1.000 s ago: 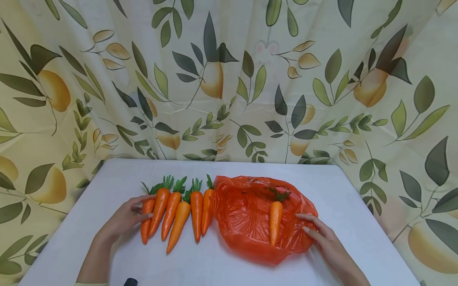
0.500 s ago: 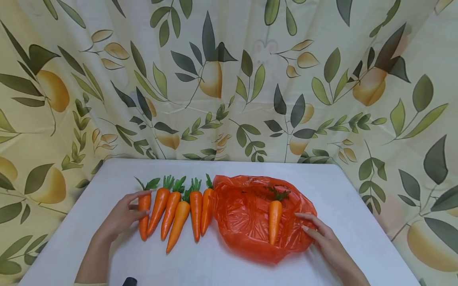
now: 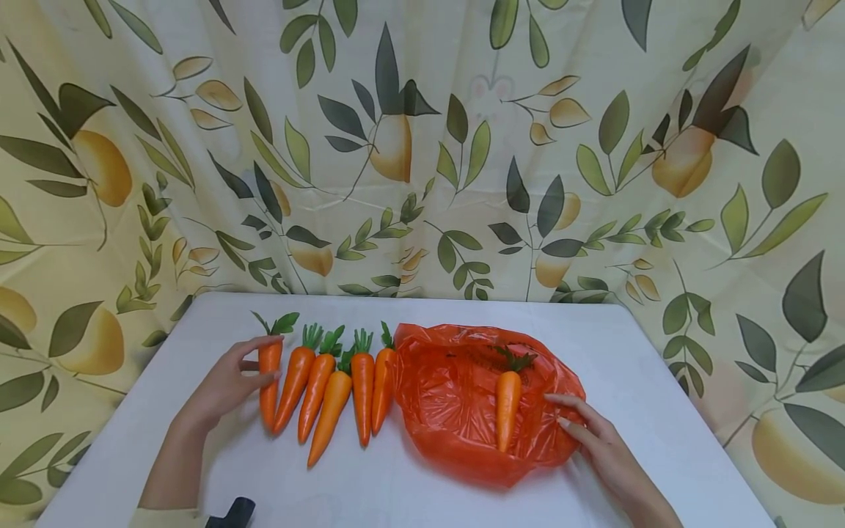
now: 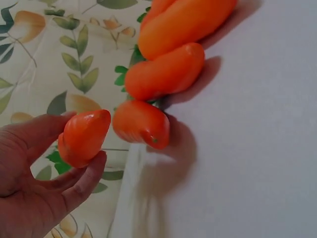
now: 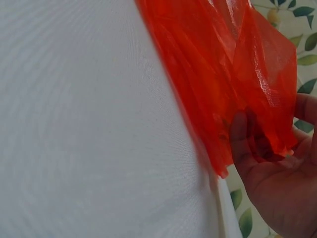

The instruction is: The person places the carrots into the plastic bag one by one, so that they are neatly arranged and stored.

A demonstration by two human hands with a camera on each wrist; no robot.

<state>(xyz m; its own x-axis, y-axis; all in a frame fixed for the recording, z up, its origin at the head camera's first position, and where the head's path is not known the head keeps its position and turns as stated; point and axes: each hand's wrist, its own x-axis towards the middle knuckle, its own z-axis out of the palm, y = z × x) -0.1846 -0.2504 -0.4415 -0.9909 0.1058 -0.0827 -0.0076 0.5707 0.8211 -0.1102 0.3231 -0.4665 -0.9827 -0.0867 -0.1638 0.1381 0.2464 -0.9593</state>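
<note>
My left hand (image 3: 227,378) pinches the leftmost orange carrot (image 3: 269,381), which has a green leafy top, between thumb and fingers. In the left wrist view, this carrot (image 4: 84,139) points its tip at the camera, with a gap to the neighbouring carrot (image 4: 141,124). Several more carrots (image 3: 328,419) lie in a row to its right. A red plastic bag (image 3: 442,425) lies spread beside the row, with one carrot (image 3: 507,411) on it. My right hand (image 3: 602,447) grips the bag's right edge; in the right wrist view, thumb and fingers hold the thin bag (image 5: 257,74) from both sides.
A white table (image 3: 370,499) carries everything. Behind it hangs a curtain (image 3: 422,147) printed with leaves and fruit. A small black object (image 3: 232,512) shows at the bottom edge, near the left forearm.
My left hand has shifted the leftmost carrot left, away from the row, then farther back toward the curtain. The right hand and bag stay nearly still. More of the black object shows.
</note>
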